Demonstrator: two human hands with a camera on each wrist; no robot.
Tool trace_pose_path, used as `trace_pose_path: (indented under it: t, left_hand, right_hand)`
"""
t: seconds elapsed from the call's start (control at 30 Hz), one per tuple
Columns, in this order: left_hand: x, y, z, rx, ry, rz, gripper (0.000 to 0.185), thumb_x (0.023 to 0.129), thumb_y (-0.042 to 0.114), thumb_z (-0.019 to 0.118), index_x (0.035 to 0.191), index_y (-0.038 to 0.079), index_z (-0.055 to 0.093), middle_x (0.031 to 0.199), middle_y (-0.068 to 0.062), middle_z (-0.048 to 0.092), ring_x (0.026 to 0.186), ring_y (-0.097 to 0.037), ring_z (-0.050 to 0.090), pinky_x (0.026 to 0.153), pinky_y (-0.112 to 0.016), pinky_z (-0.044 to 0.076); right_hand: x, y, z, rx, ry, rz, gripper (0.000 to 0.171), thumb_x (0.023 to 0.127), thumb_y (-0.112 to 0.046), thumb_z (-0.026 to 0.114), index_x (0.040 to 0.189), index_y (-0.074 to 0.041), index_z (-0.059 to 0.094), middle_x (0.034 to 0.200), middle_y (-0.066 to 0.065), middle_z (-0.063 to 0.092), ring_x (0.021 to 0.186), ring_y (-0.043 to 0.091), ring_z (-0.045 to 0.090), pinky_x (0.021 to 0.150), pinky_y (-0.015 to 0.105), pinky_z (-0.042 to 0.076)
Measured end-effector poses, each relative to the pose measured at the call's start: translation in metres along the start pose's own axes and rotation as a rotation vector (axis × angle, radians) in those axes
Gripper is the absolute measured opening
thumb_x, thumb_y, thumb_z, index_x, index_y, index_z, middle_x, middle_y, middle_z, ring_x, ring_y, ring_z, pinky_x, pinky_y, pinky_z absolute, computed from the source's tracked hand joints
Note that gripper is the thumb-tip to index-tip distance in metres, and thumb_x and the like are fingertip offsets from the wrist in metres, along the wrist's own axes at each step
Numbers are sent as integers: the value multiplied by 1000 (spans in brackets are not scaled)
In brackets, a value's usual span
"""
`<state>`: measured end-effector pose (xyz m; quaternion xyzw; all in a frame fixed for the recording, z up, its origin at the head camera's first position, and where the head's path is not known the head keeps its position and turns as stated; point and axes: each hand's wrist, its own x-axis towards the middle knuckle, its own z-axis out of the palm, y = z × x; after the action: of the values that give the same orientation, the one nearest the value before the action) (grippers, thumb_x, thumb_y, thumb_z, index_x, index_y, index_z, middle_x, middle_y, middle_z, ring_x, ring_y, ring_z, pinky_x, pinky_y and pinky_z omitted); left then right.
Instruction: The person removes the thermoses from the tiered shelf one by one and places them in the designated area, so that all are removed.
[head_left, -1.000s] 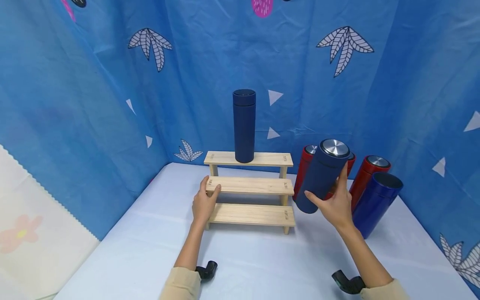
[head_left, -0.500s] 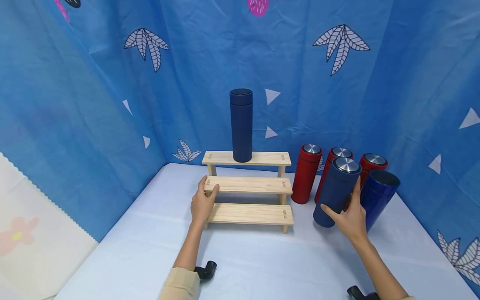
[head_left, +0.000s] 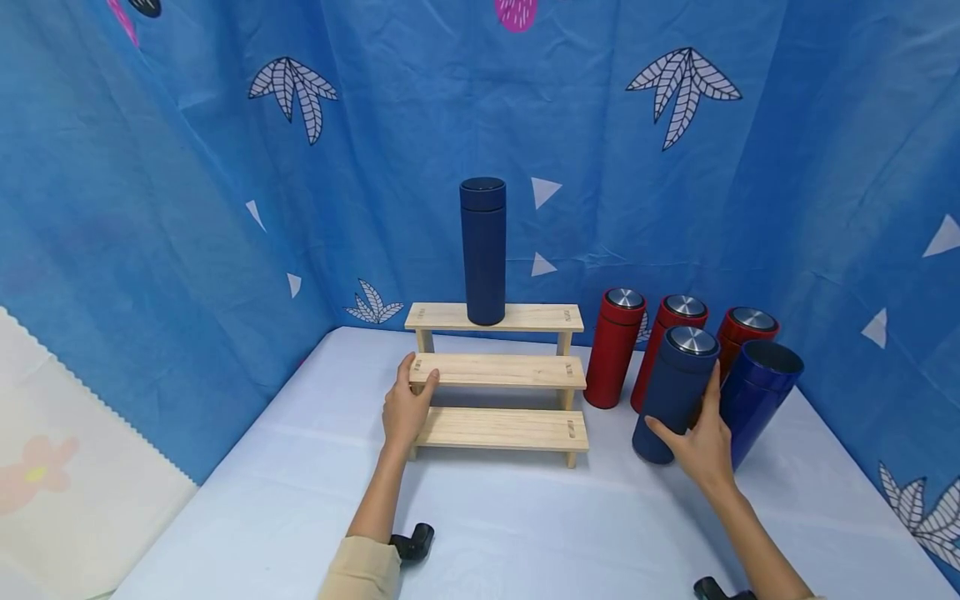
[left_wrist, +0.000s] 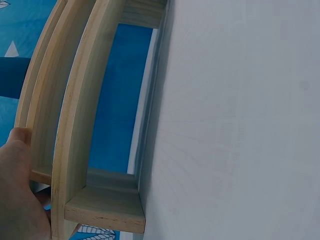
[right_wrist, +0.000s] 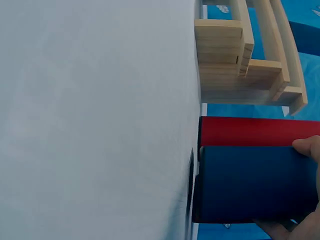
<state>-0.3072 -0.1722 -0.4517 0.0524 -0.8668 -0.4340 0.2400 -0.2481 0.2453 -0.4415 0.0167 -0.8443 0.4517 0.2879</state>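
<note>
Navy steel-lidded cylindrical flask point(head_left: 673, 393), gripped by right hand point(head_left: 701, 446), tilts; could topple neighbouring red flask point(head_left: 613, 347). Left hand point(head_left: 406, 407) grips wooden stepped rack point(head_left: 498, 371).

A three-step wooden rack point(head_left: 498, 371) stands at the back middle of the desk point(head_left: 487, 517), and one flask point(head_left: 483, 250) stands upright on its top step, a little left of centre. The left hand point(head_left: 405, 408) rests at the rack's left end, thumb on the middle step. To the right of the rack stands a row of three flasks point(head_left: 613, 350), in front of them the flask point(head_left: 673, 392) that the right hand point(head_left: 701, 446) holds, base at the desk, and just to its right another flask point(head_left: 759, 392), both tilted.
</note>
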Motion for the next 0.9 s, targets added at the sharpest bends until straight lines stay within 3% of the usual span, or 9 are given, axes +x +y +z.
trace_pose_path:
  t: [0.47,0.73,0.9]
  left_hand:
    - [1,-1,1,3,5,5,73,85,63,48,142,18,36,130,-15,52,103,-40,57,74,-52,48]
    - [1,-1,2,3,5,5,74,85,63,48,142,18,36,130,-14,52,101,-39,58,72,-50,48]
    - [1,-1,2,2,1,3,74,85,63,47,142,17,35,131,-14,51,102,-39,58,73,-51,48]
  right_hand:
    - [-2,10,0,-11,0,4,122,69,-8,81,146,-36,-9,146,21,25,125,49,32,93,66,26]
    - [-2,7,1,-11,-16,17,119,73,-9,78,146,-33,-12,152,14,11,130,48,24,96,66,22]
    - [-2,-6,1,5,72,-87,111,74,-1,74,149,-24,-5,152,14,11,135,38,19,102,61,19]
